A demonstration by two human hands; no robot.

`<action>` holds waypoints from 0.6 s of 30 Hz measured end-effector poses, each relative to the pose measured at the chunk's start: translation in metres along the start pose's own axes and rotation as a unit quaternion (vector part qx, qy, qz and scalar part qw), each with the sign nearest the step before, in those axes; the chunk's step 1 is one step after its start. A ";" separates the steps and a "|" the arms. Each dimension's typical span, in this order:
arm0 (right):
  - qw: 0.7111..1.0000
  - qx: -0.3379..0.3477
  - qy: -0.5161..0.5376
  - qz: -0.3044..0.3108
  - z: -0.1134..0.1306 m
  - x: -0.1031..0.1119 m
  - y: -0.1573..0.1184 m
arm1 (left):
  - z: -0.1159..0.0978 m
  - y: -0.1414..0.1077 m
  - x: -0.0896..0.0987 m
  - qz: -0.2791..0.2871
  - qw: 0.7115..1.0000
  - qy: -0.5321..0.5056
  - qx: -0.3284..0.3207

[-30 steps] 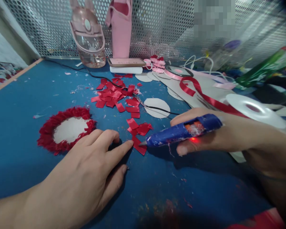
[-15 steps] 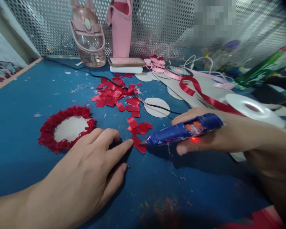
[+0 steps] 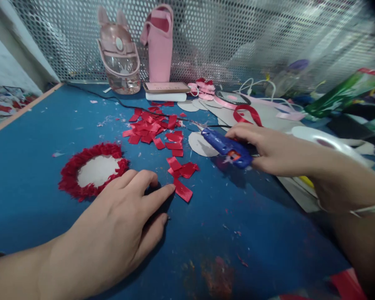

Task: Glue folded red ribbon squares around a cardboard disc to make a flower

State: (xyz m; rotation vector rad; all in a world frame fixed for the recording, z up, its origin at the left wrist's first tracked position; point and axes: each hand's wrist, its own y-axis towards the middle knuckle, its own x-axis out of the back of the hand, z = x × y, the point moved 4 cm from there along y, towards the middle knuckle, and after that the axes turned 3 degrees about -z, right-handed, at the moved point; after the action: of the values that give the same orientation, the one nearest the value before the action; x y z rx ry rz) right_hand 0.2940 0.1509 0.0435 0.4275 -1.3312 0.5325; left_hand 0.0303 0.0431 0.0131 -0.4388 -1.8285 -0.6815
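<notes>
Red satin piece point(image 3: 183, 190) is flat on the table point(image 3: 81, 246), your left hand point(image 3: 121, 212) half-open, index finger at its edge. Your right hand's point(image 3: 268, 148) closed round the blue glue gun point(image 3: 226, 148), beyond and right of that piece (frilly ring's point(image 3: 70, 173) left of it, btw).

My left hand point(image 3: 118, 221) touched a red ribbon piece point(image 3: 183, 190) — my right point(image 3: 262, 148) held the blue glue gun point(image 3: 226, 148).

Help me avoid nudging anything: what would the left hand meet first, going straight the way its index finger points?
Most likely the red ribbon piece at the index fingertip; the left hand seems to touch its left end, though this view leaves contact uncertain.
</notes>
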 end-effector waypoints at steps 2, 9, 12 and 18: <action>0.999 0.003 -0.042 -0.017 -0.005 -0.008 0.006 | 0.000 0.000 0.000 -0.003 1.000 -0.002 0.004; 0.982 0.120 -0.047 -0.137 0.049 0.001 -0.009 | 0.001 0.000 0.002 0.000 1.000 -0.017 -0.001; 0.970 0.224 0.082 -0.040 0.084 -0.012 -0.011 | 0.000 0.001 0.002 0.006 1.000 -0.021 0.005; 0.956 0.250 0.148 -0.034 0.092 -0.036 0.005 | 0.000 0.002 0.002 0.000 1.000 -0.018 0.000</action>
State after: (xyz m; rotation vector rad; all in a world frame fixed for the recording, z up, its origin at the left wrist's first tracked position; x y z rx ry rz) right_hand 0.2128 0.0971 0.0257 0.7720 -0.8804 0.8448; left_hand 0.0314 0.0446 0.0157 -0.4530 -1.8622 -0.6785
